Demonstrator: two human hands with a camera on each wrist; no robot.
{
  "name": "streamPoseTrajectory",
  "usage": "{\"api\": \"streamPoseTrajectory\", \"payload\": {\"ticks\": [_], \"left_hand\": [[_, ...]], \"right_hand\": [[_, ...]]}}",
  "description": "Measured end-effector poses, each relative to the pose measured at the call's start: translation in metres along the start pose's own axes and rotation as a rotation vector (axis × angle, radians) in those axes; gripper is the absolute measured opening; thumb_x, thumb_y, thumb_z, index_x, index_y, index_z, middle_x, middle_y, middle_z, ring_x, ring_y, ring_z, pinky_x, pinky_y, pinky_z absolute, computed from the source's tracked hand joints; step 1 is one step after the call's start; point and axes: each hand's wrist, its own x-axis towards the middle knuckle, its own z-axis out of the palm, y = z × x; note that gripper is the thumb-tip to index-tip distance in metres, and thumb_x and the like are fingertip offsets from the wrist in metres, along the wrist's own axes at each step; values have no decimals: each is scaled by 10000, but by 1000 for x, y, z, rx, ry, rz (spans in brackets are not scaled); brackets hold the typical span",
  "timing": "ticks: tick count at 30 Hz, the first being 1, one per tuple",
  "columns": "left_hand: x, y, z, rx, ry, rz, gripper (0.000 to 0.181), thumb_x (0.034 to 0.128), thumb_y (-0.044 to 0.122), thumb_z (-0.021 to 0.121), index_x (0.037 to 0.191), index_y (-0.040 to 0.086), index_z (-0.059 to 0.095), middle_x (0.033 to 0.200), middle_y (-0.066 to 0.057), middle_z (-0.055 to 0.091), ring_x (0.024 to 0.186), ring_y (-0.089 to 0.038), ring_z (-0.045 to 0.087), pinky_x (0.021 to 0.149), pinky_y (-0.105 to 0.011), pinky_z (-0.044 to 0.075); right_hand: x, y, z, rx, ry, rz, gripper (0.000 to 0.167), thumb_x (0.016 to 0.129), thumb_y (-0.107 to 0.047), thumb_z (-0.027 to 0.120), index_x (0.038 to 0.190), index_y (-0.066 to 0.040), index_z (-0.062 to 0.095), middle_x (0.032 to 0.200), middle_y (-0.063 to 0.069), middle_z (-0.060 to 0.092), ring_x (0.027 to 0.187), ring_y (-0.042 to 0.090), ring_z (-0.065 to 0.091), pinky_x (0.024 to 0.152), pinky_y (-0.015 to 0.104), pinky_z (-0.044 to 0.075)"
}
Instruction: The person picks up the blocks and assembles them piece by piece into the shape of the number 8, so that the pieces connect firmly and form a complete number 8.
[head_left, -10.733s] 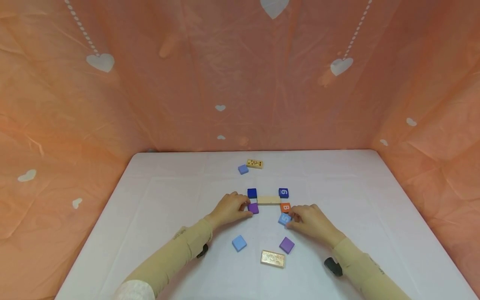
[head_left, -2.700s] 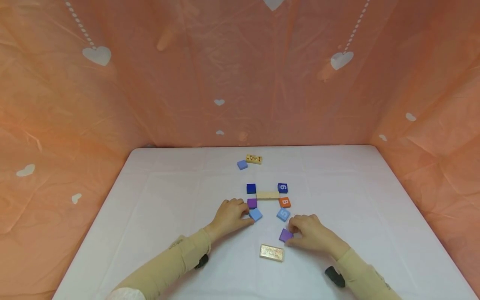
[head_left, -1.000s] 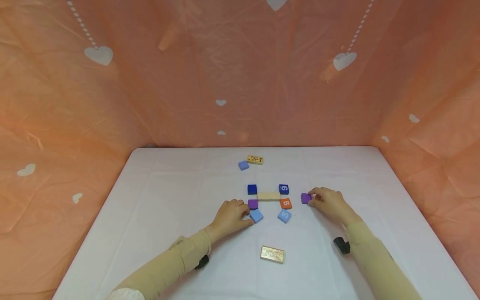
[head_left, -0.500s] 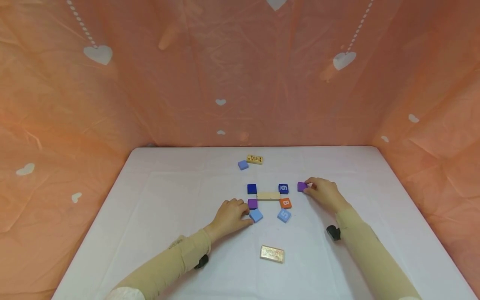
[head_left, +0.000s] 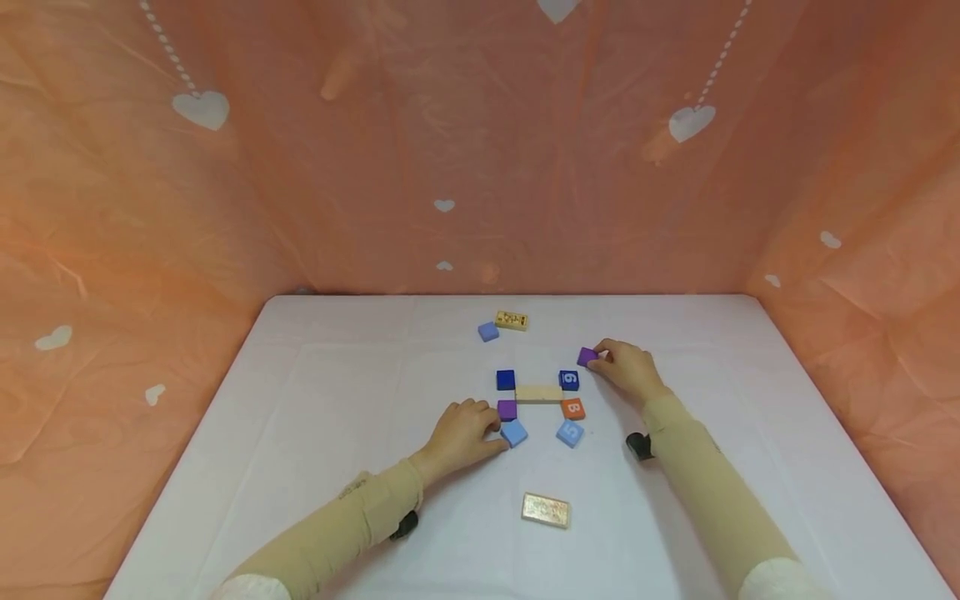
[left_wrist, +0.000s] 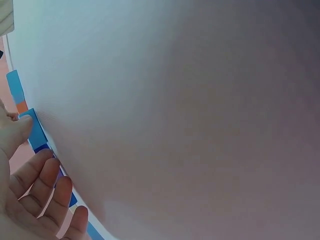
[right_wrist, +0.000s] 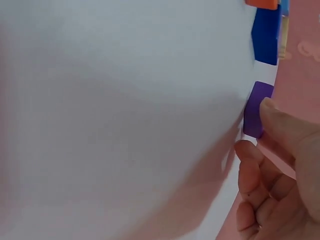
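Observation:
In the head view my right hand (head_left: 628, 367) pinches a purple block (head_left: 587, 357) above and right of the dark blue block marked 6 (head_left: 569, 380). The right wrist view shows the thumb against this purple block (right_wrist: 255, 110). My left hand (head_left: 461, 435) has thumb and fingers at the light blue block (head_left: 514, 433), beside another purple block (head_left: 507, 410). In the left wrist view the thumb touches the light blue block (left_wrist: 36, 131). A pale wooden block (head_left: 538, 394) lies between the left blocks, topped by a plain dark blue one (head_left: 506, 380), and the right ones.
On the right side are an orange B block (head_left: 573, 408) and a light blue 5 block (head_left: 570, 432). A gold block (head_left: 546, 510) lies near the front. Farther back are a patterned gold block (head_left: 512, 320) and a periwinkle block (head_left: 488, 332). Orange cloth surrounds the white table (head_left: 337, 350).
My right hand took the purple block from the front right, carried it out to the right, then moved it back and leftward. The left hand brought the light blue block beside the left purple one.

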Motion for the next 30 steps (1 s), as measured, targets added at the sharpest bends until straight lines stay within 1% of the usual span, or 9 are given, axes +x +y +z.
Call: {"api": "streamPoseTrajectory", "payload": {"ticks": [3, 7, 10, 13, 17, 22, 27, 30], "left_hand": [[-1, 0, 0, -4, -2, 0, 259, 766, 412, 710, 800, 169, 629, 759, 66, 579, 720, -110, 510, 673, -277, 386], [-2, 1, 1, -4, -3, -3, 254, 772, 416, 700, 803, 174, 627, 767, 72, 579, 728, -107, 510, 685, -278, 389], [-2, 0, 1, -4, 2, -3, 250, 774, 415, 698, 804, 178, 622, 769, 75, 575, 730, -104, 506, 687, -276, 386], [-1, -1, 1, -1, 12, 3, 248, 772, 414, 699, 801, 181, 619, 765, 76, 570, 725, -101, 501, 680, -271, 380], [0, -1, 1, 3, 14, 6, 246, 770, 412, 698, 800, 181, 620, 757, 76, 565, 716, -99, 496, 670, -263, 372], [0, -1, 2, 1, 5, -5, 250, 776, 413, 695, 812, 175, 627, 760, 76, 564, 719, -96, 489, 678, -260, 372], [0, 0, 2, 0, 0, -6, 253, 780, 420, 691, 820, 178, 629, 768, 77, 567, 725, -95, 490, 684, -263, 379], [0, -1, 2, 2, 0, -7, 255, 782, 422, 691, 822, 180, 625, 769, 78, 563, 728, -96, 489, 688, -265, 379]], "right_hand": [[4, -4, 3, 26, -9, 18, 345, 888, -288, 615, 1134, -49, 587, 910, 135, 664, 833, 272, 568, 896, 486, 361], [9, -8, 7, 41, -30, 13, 357, 890, -298, 609, 1160, -65, 584, 938, 134, 662, 858, 270, 574, 908, 486, 363], [13, -12, 8, 49, -53, -5, 370, 890, -304, 612, 1190, -89, 588, 987, 143, 658, 904, 280, 579, 906, 485, 386], [16, -15, 6, 61, -81, -21, 372, 891, -305, 612, 1210, -114, 595, 1076, 147, 658, 991, 295, 585, 916, 493, 414], [19, -17, 4, 43, -117, -40, 360, 893, -293, 613, 1221, -145, 607, 1157, 138, 645, 1060, 308, 574, 954, 505, 407], [22, -17, 2, 44, -167, -48, 360, 894, -262, 611, 1244, -177, 603, 1188, 143, 621, 1049, 294, 548, 954, 502, 399], [24, -15, 2, 103, -204, -21, 361, 899, -252, 604, 1256, -194, 595, 1225, 150, 594, 1041, 276, 520, 953, 469, 412], [24, -16, 2, 121, -211, -24, 358, 899, -244, 606, 1252, -189, 598, 1252, 157, 584, 1036, 274, 517, 950, 458, 418]]}}
